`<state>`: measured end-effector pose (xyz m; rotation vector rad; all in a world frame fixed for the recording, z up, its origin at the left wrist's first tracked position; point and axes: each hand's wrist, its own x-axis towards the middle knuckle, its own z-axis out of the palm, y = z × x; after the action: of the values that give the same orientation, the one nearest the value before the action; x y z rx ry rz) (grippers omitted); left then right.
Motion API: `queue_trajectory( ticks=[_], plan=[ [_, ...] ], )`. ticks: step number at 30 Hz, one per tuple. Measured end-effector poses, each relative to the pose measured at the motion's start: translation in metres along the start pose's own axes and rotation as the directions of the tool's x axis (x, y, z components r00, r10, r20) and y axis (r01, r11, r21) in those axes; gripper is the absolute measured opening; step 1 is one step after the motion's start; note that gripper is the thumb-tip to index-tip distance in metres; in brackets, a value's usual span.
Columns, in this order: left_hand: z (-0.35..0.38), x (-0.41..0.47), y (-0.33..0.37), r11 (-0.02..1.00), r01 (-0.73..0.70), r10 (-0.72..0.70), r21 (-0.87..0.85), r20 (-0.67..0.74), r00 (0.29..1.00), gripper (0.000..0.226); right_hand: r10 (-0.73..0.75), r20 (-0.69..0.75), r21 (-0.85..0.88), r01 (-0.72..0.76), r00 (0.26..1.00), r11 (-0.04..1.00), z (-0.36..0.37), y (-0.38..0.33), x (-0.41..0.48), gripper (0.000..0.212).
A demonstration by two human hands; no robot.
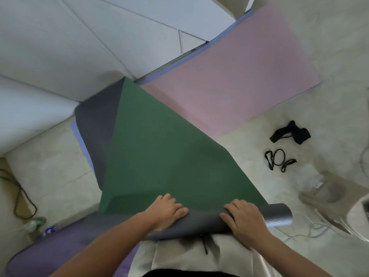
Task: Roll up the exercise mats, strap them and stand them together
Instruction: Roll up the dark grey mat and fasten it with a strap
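Note:
A green mat [159, 152] with a grey underside is partly rolled, and the grey roll [205, 220] lies across my lap. My left hand [167, 210] presses on the roll's left part, fingers spread over it. My right hand [243, 218] grips the roll near its right end. The mat's far end is folded over, showing its grey back [95, 124]. A pink mat [239, 76] lies flat on the floor beyond it. A purple mat [60, 242] lies flat at my lower left. Black straps [279, 160] lie on the floor to the right.
A black pouch or strap bundle [291, 131] lies beyond the straps. A clear plastic chair [335, 200] stands at right. White wall panels [79, 47] rise behind the mats. A dark cable [24, 198] and bottles [38, 222] sit at the left.

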<state>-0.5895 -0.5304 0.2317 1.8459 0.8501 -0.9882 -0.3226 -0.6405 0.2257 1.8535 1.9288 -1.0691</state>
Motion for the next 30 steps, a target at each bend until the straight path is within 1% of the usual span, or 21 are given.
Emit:
queue_trajectory(
  ticks=[2,3,5,6,7,9,10,11,12,13,15,17,19,21,23,24,26,27,28,29,30],
  plan=[
    [0.004,0.02,-0.007,0.999,0.047,-0.047,-0.006,-0.04,0.998,0.073,0.054,0.036,-0.016,-0.053,0.998,0.998,-0.001,-0.004,0.017,0.057],
    [0.002,0.028,-0.008,0.996,0.085,-0.084,0.008,-0.067,0.994,0.069,0.069,0.076,0.003,-0.07,0.995,0.998,-0.002,-0.004,0.029,0.057],
    [0.005,0.036,-0.003,0.992,0.12,-0.111,0.042,-0.169,0.979,0.053,0.089,0.253,0.012,-0.096,0.963,0.995,0.006,0.003,0.058,0.043],
    [0.012,0.034,0.002,0.993,0.106,-0.092,0.048,-0.229,0.969,0.054,0.108,0.348,0.016,-0.122,0.931,0.992,0.01,0.002,0.068,0.041],
    [0.021,0.028,0.009,0.997,0.07,-0.056,0.04,-0.281,0.958,0.058,0.129,0.399,0.013,-0.147,0.908,0.989,0.015,0.002,0.076,0.043],
    [0.034,0.017,0.02,0.999,0.04,-0.033,0.019,-0.301,0.953,0.07,0.207,0.369,-0.036,-0.209,0.906,0.977,0.027,0.007,0.087,0.05],
    [0.036,0.019,0.019,0.999,0.053,-0.054,-0.013,-0.258,0.965,0.083,0.216,0.279,-0.06,-0.207,0.936,0.976,0.032,0.006,0.091,0.052],
    [0.035,0.026,0.014,0.997,0.066,-0.07,-0.026,-0.214,0.974,0.097,0.201,0.185,-0.078,-0.189,0.962,0.979,0.034,0.004,0.093,0.052],
    [0.03,0.035,0.008,0.995,0.085,-0.092,-0.052,-0.148,0.985,0.109,0.174,0.147,-0.041,-0.17,0.974,0.985,0.032,0.003,0.092,0.053],
    [0.027,0.046,0.001,0.992,0.108,-0.114,-0.06,-0.108,0.988,0.117,0.126,0.067,-0.004,-0.126,0.99,0.992,0.033,0.003,0.086,0.054],
    [0.02,0.069,-0.011,0.993,0.104,-0.106,-0.047,-0.027,0.994,0.119,0.012,0.027,0.038,-0.013,1.0,0.999,0.037,0.001,0.068,0.064],
    [0.021,0.086,-0.021,0.992,0.094,-0.091,-0.079,0.046,0.995,0.116,-0.09,0.041,0.03,0.089,0.995,0.996,0.045,0.002,0.051,0.069],
    [0.023,0.101,-0.034,0.984,0.13,-0.123,-0.12,0.068,0.99,0.122,-0.053,0.116,0.059,0.046,0.992,0.997,0.047,0.005,0.059,0.074],
    [0.021,0.111,-0.042,0.975,0.175,-0.174,-0.139,0.017,0.985,0.134,-0.011,0.231,0.038,0.003,0.973,0.999,0.041,0.002,0.086,0.094],
    [0.014,0.112,-0.043,0.961,0.235,-0.25,-0.143,-0.1,0.963,0.131,0.004,0.377,0.091,-0.041,0.926,0.995,0.044,0.005,0.116,0.112],
    [0.014,0.107,-0.041,0.96,0.237,-0.261,-0.152,-0.17,0.95,0.123,0.011,0.465,0.109,-0.069,0.885,0.992,0.043,0.008,0.129,0.111],
    [0.027,0.087,-0.032,0.979,0.172,-0.199,-0.109,-0.335,0.921,0.094,0.01,0.563,0.109,-0.087,0.826,0.99,0.042,0.011,0.149,0.093],
    [0.04,0.077,-0.028,0.99,0.129,-0.14,-0.054,-0.391,0.91,0.083,0.013,0.595,0.103,-0.092,0.803,0.99,0.045,0.012,0.156,0.083],
    [0.053,0.069,-0.026,0.996,0.092,-0.082,0.005,-0.416,0.905,0.082,0.011,0.621,0.1,-0.093,0.783,0.991,0.048,0.012,0.162,0.077],
    [0.062,0.065,-0.027,0.996,0.078,-0.051,0.047,-0.427,0.903,0.088,0.012,0.629,0.096,-0.093,0.777,0.991,0.05,0.011,0.167,0.075],
    [0.065,0.065,-0.031,0.995,0.09,-0.06,0.052,-0.419,0.906,0.093,0.02,0.628,0.084,-0.093,0.778,0.992,0.052,0.011,0.172,0.074]
  ],
)
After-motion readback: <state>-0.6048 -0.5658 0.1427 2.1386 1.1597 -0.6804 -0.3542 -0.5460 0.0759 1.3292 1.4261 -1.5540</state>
